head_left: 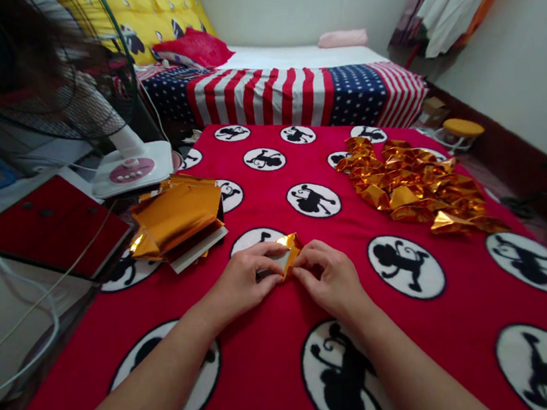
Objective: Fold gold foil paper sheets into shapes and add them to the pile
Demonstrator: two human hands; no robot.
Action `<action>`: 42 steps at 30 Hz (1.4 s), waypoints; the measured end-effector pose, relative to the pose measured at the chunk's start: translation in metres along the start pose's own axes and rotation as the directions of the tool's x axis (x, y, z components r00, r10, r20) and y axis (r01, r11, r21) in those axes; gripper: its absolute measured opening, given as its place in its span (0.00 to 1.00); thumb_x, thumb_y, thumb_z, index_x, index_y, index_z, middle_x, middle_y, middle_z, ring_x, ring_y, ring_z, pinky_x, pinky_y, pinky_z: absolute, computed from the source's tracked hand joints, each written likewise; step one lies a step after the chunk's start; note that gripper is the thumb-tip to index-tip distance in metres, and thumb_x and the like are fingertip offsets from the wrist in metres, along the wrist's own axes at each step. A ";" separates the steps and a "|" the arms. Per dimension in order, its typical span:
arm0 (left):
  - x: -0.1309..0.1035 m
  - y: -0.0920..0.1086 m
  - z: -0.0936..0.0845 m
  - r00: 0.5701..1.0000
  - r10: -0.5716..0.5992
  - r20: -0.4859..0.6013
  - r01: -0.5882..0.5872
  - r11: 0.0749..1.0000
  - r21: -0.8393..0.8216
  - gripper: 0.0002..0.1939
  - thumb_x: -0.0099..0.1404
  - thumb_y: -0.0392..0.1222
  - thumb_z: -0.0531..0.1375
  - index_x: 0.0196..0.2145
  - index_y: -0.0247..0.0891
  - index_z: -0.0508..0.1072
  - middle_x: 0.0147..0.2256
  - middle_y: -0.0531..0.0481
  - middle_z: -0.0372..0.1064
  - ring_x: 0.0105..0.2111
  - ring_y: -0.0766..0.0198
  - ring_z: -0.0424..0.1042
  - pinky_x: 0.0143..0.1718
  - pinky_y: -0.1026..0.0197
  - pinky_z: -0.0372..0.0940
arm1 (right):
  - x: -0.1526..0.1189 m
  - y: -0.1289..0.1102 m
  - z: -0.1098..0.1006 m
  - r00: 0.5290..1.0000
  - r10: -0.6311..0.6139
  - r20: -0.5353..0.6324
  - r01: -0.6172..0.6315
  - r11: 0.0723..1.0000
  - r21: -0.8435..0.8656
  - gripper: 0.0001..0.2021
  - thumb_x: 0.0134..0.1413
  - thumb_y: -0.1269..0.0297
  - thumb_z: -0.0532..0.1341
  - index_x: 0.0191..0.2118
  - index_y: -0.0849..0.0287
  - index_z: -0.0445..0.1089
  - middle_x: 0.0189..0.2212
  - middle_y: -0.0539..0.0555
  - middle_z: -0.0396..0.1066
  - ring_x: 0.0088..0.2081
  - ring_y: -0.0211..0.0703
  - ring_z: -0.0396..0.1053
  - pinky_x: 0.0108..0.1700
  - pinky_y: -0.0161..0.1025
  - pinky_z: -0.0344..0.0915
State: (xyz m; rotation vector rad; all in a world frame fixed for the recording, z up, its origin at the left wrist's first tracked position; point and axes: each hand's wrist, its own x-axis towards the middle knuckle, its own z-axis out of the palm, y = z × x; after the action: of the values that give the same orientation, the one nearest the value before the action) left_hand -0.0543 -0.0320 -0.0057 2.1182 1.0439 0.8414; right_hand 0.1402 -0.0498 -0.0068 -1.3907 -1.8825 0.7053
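Pinching a small gold foil piece [294, 255] between them, both hands meet near the middle of the red cloth [265, 367], which serves as landmark here. Left hand [250, 275]: thumb and fingers bent onto the piece's left side, a pale face of it showing between them. Right hand [331, 278]: fingers curled, thumb and fingertips pressed to the right edge of the same piece; exact contact of the tips partly hidden. The piece is partly folded, low over the cloth; whether it touches the fabric, cannot tell. Cloth patterned with white rounds, each bearing a black monkey figure. Along the cloth's left edge: a stack of gold sheets [178, 211], loosely squared, a pale underside visible at the near end. On the cloth's far right part: a heap of folded gold pieces [406, 184], crumpled-looking, overlapping, a few straggling toward the right edge. Off the cloth's left side, a fan [132, 170] with white base and pink button panel; just nearer, a dark red panel [48, 218]. Beyond the cloth's far edge, a bed [263, 92] draped in stars and stripes, a red pillow [200, 48] at its left end. Past the cloth's far right corner, a yellow-topped stool [463, 127].
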 end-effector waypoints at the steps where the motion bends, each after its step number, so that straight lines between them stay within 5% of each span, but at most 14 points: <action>1: 0.000 0.001 0.000 1.000 0.001 0.001 -0.001 1.000 0.005 0.10 0.57 0.28 0.62 0.32 0.39 0.81 0.49 0.44 0.74 0.51 0.58 0.73 0.55 0.56 0.67 | 0.000 -0.001 0.000 1.000 0.000 -0.006 0.000 1.000 -0.010 0.04 0.51 0.72 0.63 0.28 0.56 0.72 0.30 0.48 0.69 0.30 0.36 0.66 0.32 0.34 0.59; 12: -0.001 0.008 0.000 0.999 -0.005 -0.053 0.006 1.000 0.007 0.07 0.58 0.31 0.61 0.28 0.37 0.80 0.49 0.43 0.75 0.49 0.58 0.74 0.53 0.57 0.68 | -0.003 -0.007 0.004 0.998 0.037 -0.041 -0.043 0.983 -0.179 0.05 0.50 0.68 0.63 0.25 0.57 0.71 0.27 0.48 0.67 0.28 0.36 0.64 0.29 0.34 0.54; 42: -0.001 0.006 0.010 0.992 -0.070 -0.102 0.071 0.998 0.002 0.07 0.57 0.31 0.63 0.23 0.37 0.77 0.48 0.44 0.75 0.47 0.58 0.75 0.51 0.57 0.69 | -0.004 -0.006 0.008 0.994 0.043 -0.103 -0.062 0.981 -0.183 0.03 0.51 0.68 0.64 0.28 0.55 0.73 0.26 0.47 0.71 0.27 0.36 0.66 0.29 0.34 0.54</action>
State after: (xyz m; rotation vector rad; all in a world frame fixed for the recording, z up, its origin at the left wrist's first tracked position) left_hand -0.0454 -0.0383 -0.0076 2.0484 1.1674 0.9210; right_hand 0.1314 -0.0556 -0.0083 -1.5676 -1.8775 0.4857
